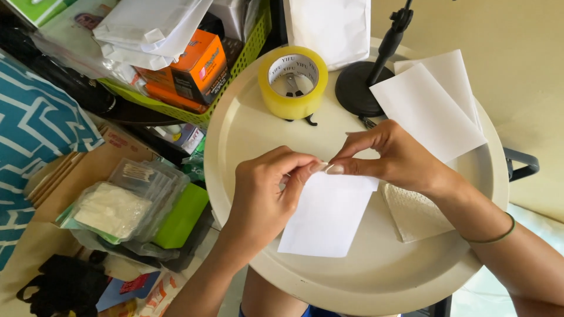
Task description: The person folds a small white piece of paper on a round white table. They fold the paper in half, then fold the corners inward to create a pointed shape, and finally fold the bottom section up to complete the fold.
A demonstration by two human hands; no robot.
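Both my hands meet over a round cream tray table [364,282]. My left hand [264,194] and my right hand [393,155] pinch the top edge of a small white envelope [326,220] that lies on the tray, thumbs and forefingers touching at its upper rim. A textured white pad [414,214] lies under my right wrist, partly hidden. A roll of clear yellowish tape [292,82] stands at the tray's far side.
Two more white envelopes [432,105] lie at the tray's right rear beside a black stand base [358,88]. A green basket [194,114] with orange boxes and white bags sits at the left. Plastic-wrapped packs [117,205] and a green box [182,217] lie lower left.
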